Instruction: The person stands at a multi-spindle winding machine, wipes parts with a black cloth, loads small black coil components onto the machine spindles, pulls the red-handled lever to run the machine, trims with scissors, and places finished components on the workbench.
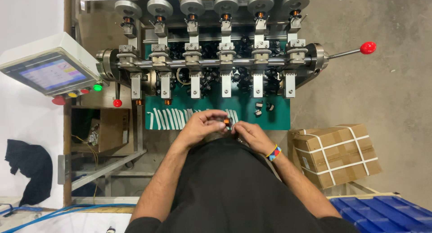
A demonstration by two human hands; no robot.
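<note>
Head view. Nearest the camera is the person's black shirt point(234, 188), with both forearms reaching forward from it. Left hand point(200, 125) and right hand point(252, 135) meet just short of the green mat point(274, 118), and between them sits a small coil part point(227, 122), copper-orange at its middle with a dark body. Fingers of both hands are pinched on this part, the left from its side and above, the right from below; held so, it faces up toward the eyes, likely for close handling. A beaded wristband point(273, 153) sits on the right wrist.

On the mat, beyond the hands, lie white strips point(168, 118) in a row and two loose dark parts point(264, 108). Behind the mat stands the winding machine point(216, 57), six stations abreast, with more dark parts heaped under its shaft. Its red-knobbed lever point(367, 47) juts out at the mat's right. Left of the mat is a control screen point(47, 73); right of it, a strapped cardboard box point(335, 154), and nearer the camera a blue crate point(387, 215).
</note>
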